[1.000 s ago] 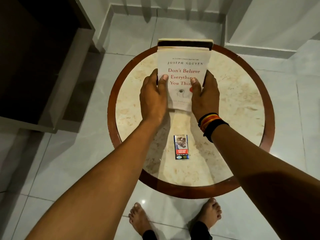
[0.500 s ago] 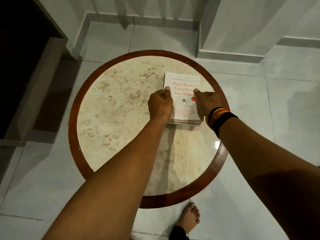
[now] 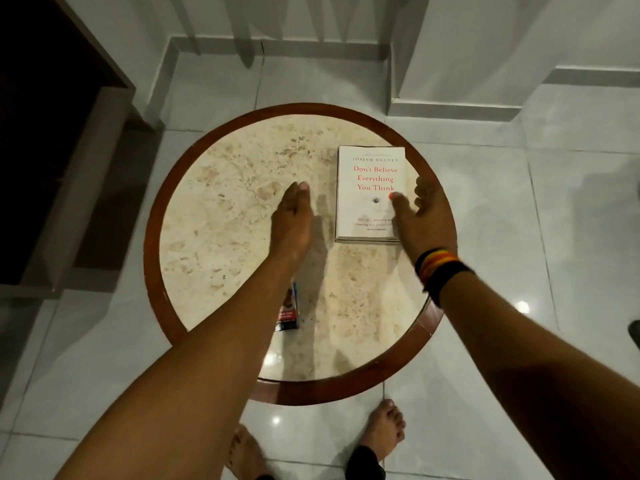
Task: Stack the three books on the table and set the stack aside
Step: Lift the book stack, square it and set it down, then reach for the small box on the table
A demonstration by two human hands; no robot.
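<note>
A stack of books lies flat at the right side of the round marble table; the top one has a white cover with red title lettering. Lower page edges show at its near end, and how many books lie under it I cannot tell. My right hand hovers over the stack's right edge with fingers spread and the thumb tip on the cover. My left hand is flat over bare tabletop, left of the stack, holding nothing.
A small cigarette pack lies near the table's front, partly under my left forearm. The table's brown wooden rim runs all round. A dark cabinet stands at left, white wall skirting behind, and my bare feet on the tiled floor.
Both hands carried the stack from the table's far middle to its right side and set it down. The left hand has let go and moved left; the right hand has opened.
</note>
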